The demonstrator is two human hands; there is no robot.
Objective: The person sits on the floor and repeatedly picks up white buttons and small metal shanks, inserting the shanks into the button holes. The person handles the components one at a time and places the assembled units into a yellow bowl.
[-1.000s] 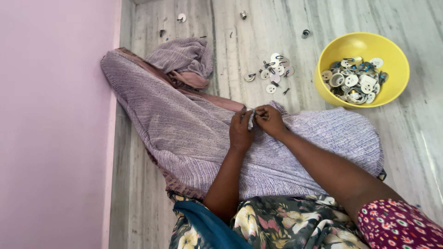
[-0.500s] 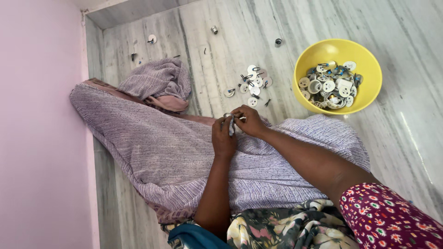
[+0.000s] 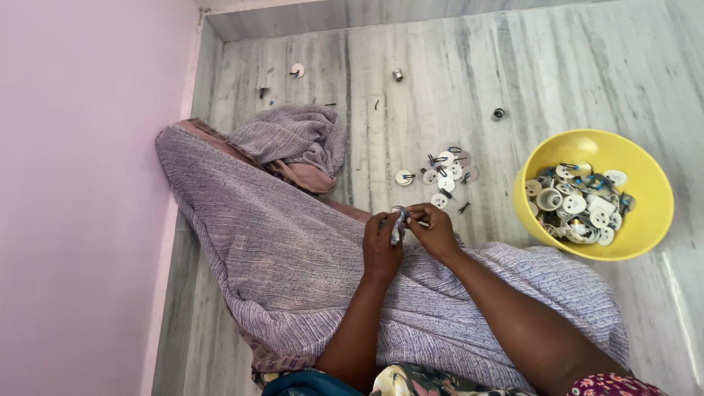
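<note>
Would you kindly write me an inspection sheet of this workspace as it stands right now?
Surface: grey-veined marble floor, with a purple striped cloth spread over the person's lap.
Job's things: a small white round part pinched between both hands; a yellow bowl of similar round parts at right; a small pile of white discs on the floor.
Clutter: stray small pieces scattered near the far wall.
Grippers: left hand and right hand meet on the part.
Cables: nothing seen.
Surroundings: pink wall at left.
</note>
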